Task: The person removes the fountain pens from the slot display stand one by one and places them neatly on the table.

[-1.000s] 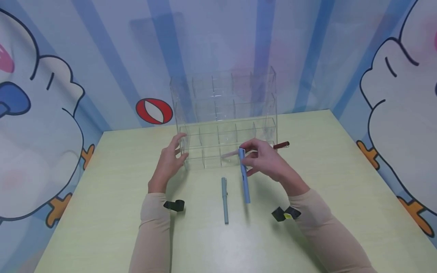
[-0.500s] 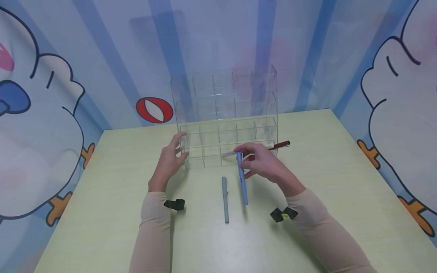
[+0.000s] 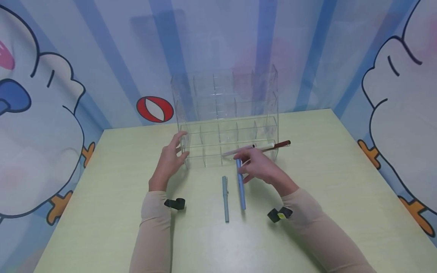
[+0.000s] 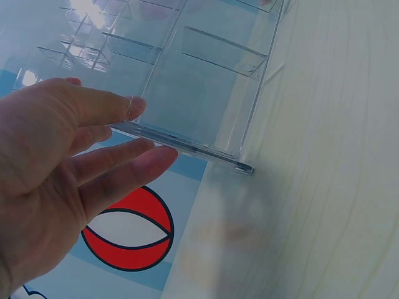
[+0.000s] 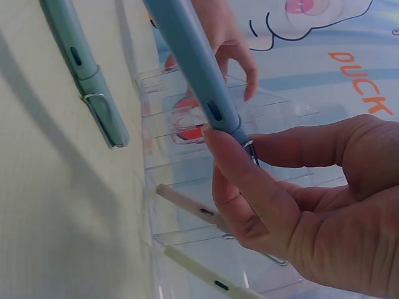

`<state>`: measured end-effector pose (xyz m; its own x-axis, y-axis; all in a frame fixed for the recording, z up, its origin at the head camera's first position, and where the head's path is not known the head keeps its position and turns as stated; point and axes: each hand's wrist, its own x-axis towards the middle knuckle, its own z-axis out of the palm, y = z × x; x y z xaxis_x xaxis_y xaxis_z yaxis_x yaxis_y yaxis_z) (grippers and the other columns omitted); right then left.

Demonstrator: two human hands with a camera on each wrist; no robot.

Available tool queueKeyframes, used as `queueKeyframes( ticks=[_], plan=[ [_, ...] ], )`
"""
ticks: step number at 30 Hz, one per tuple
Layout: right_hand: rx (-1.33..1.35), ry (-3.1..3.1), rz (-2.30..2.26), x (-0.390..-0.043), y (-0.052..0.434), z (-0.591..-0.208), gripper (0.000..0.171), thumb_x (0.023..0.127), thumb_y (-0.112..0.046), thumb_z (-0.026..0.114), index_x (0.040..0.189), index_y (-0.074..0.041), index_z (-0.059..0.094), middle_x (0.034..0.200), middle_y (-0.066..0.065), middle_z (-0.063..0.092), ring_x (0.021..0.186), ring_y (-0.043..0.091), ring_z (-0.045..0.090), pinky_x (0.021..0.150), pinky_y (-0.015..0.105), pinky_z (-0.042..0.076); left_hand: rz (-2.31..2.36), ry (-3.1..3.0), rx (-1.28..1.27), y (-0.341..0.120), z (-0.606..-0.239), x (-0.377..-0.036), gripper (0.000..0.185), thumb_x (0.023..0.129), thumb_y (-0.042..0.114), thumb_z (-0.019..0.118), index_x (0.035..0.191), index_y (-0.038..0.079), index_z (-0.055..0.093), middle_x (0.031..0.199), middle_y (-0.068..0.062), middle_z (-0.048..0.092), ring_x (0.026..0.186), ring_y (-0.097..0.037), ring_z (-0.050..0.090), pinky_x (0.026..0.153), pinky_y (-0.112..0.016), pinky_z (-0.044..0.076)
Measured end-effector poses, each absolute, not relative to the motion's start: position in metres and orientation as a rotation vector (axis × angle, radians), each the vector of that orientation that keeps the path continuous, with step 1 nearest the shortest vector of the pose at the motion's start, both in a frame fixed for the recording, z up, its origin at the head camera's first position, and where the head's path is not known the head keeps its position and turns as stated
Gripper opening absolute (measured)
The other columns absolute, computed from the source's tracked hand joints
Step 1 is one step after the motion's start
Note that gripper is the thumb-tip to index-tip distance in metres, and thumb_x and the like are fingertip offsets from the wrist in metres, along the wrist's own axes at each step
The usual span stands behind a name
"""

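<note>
Placement of pens into the clear acrylic organizer (image 3: 225, 113) is judged to be the step in hand. The blue pen (image 3: 240, 185) is pinched at its capped end by the right hand (image 3: 259, 167), thumb and fingers curled round it, just before the organizer's front row. The left hand (image 3: 168, 161) is held flat, fingers straight, against the organizer's left wall. A grey-green pen (image 3: 225, 199) lies on the table (image 3: 102, 212). Next, the blue pen's end must be aligned with a free compartment.

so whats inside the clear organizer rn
Two pale pens lie in the clear organizer's front row, one pinkish, one cream. The upper compartments look bare. The right hand covers part of the front row.
</note>
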<state>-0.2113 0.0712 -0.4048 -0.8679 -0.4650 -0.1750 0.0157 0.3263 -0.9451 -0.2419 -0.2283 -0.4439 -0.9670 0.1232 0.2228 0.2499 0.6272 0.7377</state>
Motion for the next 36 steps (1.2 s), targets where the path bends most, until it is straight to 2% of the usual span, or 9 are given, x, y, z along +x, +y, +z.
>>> queueKeyframes(
  ticks=[7, 14, 23, 30, 36],
  plan=[
    [-0.351, 2.145, -1.514, -0.216, 0.066, -0.418, 0.041, 0.079, 0.01, 0.059, 0.119, 0.006, 0.051, 0.1, 0.02, 0.048, 0.084, 0.03, 0.054, 0.058, 0.038, 0.054, -1.217, -2.701, -0.294, -0.227, -0.444, -0.244, 0.075, 0.083, 0.006, 0.064, 0.133, 0.046, 0.025, 0.137, -0.012, 0.038, 0.115, -0.032, 0.047, 0.082, -0.04, 0.048],
    [-0.326, 2.109, -1.44, -0.22, 0.065, -0.43, 0.042, 0.08, 0.011, 0.058, 0.121, 0.007, 0.046, 0.101, 0.02, 0.047, 0.084, 0.029, 0.054, 0.06, 0.039, 0.054, -1.233, -2.7, -0.302, -0.228, -0.441, -0.244, 0.073, 0.084, 0.006, 0.064, 0.134, 0.042, 0.026, 0.138, -0.013, 0.037, 0.116, -0.033, 0.046, 0.082, -0.041, 0.048],
    [-0.294, 2.071, -1.419, -0.223, 0.061, -0.443, 0.041, 0.077, 0.014, 0.058, 0.116, 0.006, 0.048, 0.1, 0.021, 0.047, 0.079, 0.029, 0.056, 0.06, 0.039, 0.054, -1.223, -2.703, -0.299, -0.227, -0.44, -0.242, 0.07, 0.084, 0.006, 0.063, 0.136, 0.035, 0.027, 0.14, -0.012, 0.035, 0.115, -0.033, 0.047, 0.082, -0.04, 0.048],
    [-0.27, 2.04, -1.443, -0.221, 0.057, -0.451, 0.042, 0.076, 0.015, 0.06, 0.115, 0.008, 0.048, 0.097, 0.022, 0.047, 0.073, 0.031, 0.059, 0.061, 0.039, 0.054, -1.219, -2.704, -0.308, -0.228, -0.442, -0.242, 0.071, 0.084, 0.007, 0.063, 0.135, 0.041, 0.026, 0.14, -0.01, 0.035, 0.116, -0.032, 0.046, 0.082, -0.04, 0.048],
    [-0.243, 2.063, -1.446, -0.221, 0.054, -0.455, 0.041, 0.075, 0.016, 0.06, 0.114, 0.007, 0.05, 0.095, 0.021, 0.046, 0.072, 0.029, 0.059, 0.06, 0.037, 0.055, -1.225, -2.685, -0.324, -0.228, -0.443, -0.242, 0.07, 0.084, 0.007, 0.063, 0.135, 0.038, 0.027, 0.14, -0.01, 0.036, 0.116, -0.032, 0.046, 0.082, -0.039, 0.048]
  ],
)
